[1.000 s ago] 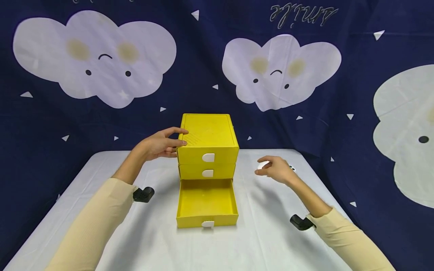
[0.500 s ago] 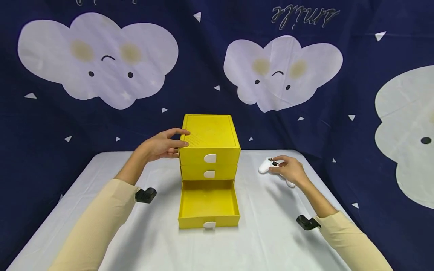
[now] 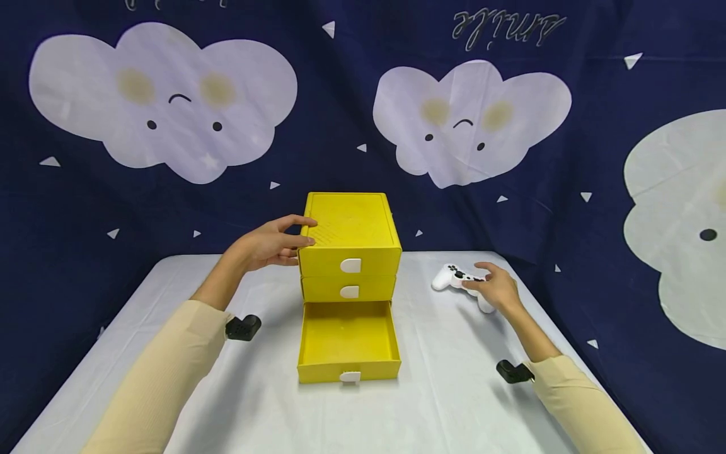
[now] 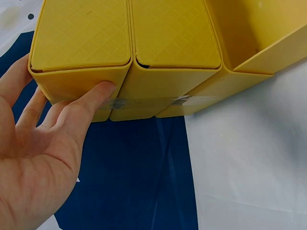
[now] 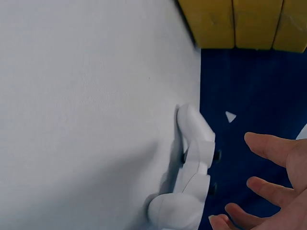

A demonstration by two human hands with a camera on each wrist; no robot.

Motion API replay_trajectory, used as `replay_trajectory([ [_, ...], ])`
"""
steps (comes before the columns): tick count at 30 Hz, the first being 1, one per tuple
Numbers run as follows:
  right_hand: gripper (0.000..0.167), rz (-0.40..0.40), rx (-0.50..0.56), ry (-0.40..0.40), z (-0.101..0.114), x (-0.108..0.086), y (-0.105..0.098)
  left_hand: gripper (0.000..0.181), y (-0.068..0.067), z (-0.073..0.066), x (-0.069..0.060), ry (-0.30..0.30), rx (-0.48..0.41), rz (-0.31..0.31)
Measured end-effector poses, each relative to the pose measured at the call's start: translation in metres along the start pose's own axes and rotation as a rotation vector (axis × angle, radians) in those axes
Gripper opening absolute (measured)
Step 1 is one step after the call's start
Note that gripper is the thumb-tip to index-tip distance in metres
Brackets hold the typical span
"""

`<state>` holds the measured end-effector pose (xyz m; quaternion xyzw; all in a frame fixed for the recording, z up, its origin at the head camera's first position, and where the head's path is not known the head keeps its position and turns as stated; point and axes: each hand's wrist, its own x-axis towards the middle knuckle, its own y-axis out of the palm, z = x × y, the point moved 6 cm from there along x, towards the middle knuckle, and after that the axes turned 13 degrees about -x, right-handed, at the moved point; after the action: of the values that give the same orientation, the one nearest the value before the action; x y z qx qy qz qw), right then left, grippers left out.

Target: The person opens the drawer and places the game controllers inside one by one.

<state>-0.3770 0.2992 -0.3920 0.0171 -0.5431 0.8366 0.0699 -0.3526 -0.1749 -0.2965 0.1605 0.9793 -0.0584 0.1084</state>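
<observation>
A yellow drawer cabinet (image 3: pixel 351 217) stands mid-table with its bottom drawer (image 3: pixel 348 334) pulled out, nothing inside it. My left hand (image 3: pixel 263 244) rests on the cabinet's upper left edge, two digits lying on the top and others against the side. In the left wrist view, a fingertip (image 4: pixel 103 90) touches the side panel. Right of the cabinet lies a white game controller (image 3: pixel 445 277), its right part partly hidden by my right hand (image 3: pixel 499 290). The right wrist view has my fingers (image 5: pixel 268 189) spread and apart from the controller (image 5: pixel 194 124).
Two upper drawers with white tabs (image 3: pixel 350 265) are closed. The white tablecloth (image 3: pixel 442 391) covers the table, and a dark blue cloth with clouds (image 3: pixel 334 126) hangs behind. A small black device (image 3: pixel 242 328) sits at each wrist.
My right hand has shifted rightward over the controller, uncovering more of its left side and buttons. The left hand and the cabinet stay in place.
</observation>
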Motion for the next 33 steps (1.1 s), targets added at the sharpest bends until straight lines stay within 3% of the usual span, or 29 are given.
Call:
replay_trajectory([
  [12,0.079,-0.017,0.064,0.107,-0.025,0.009,0.010,0.060,0.000,-0.001,-0.001,-0.009,-0.014,-0.003],
  [21,0.080,-0.043,0.109,0.178,-0.032,0.011,0.018,0.059,0.000,-0.001,-0.001,-0.009,-0.011,-0.008],
  [33,0.078,0.006,0.129,0.221,-0.045,0.009,0.033,0.059,0.000,0.000,0.001,-0.013,-0.006,-0.011],
])
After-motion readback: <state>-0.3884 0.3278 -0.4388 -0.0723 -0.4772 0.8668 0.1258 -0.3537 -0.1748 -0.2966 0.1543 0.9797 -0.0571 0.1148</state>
